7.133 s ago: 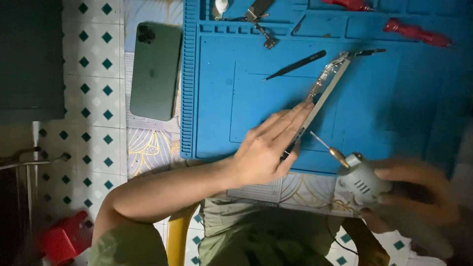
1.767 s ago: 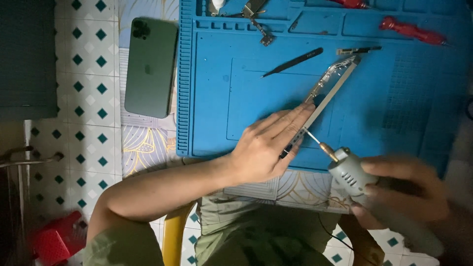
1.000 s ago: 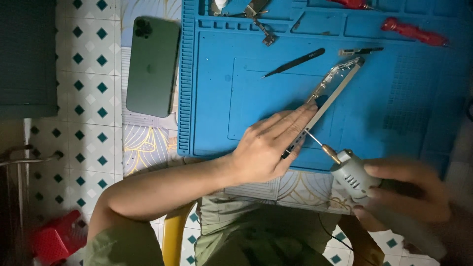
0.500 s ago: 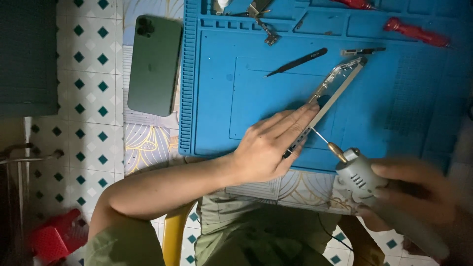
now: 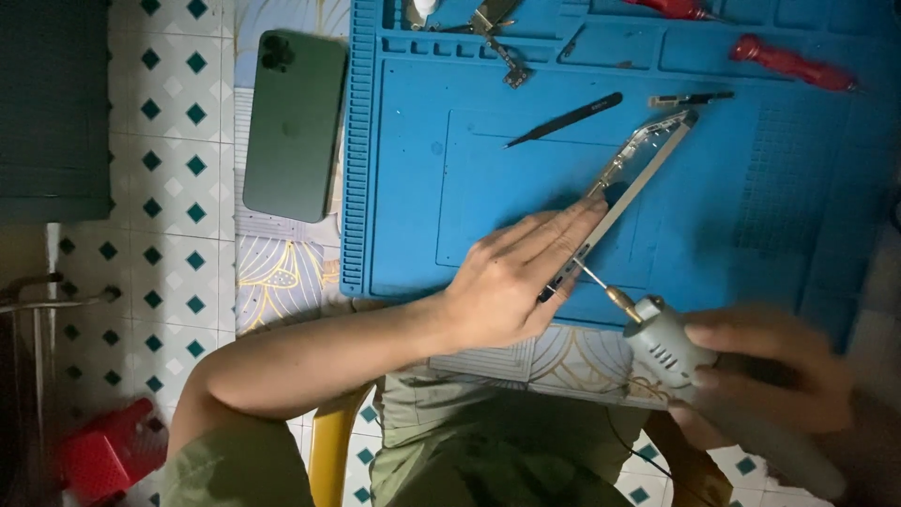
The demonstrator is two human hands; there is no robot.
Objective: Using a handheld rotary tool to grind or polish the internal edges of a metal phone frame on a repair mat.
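- On the blue mat [image 5: 450, 150], near its front edge, a phone frame [image 5: 631, 188] stands on its long edge, running diagonally from lower left to upper right.
- Left hand [image 5: 511, 282] lies flat against the frame, fingers straight and together, pressing its near side; forearm crosses from lower left.
- Right hand [image 5: 765, 361], blurred, is wrapped around a grey power tool [image 5: 676, 347] just off the mat's front edge; its thin bit touches the frame's lower end.
- Bare mat lies left of the frame and beyond it to the right.
- Black tweezers [image 5: 563, 119] lie just behind the frame; red screwdrivers [image 5: 793, 64] sit at the far edge.
- Green phone [image 5: 296, 122] lies face down, left of the mat.
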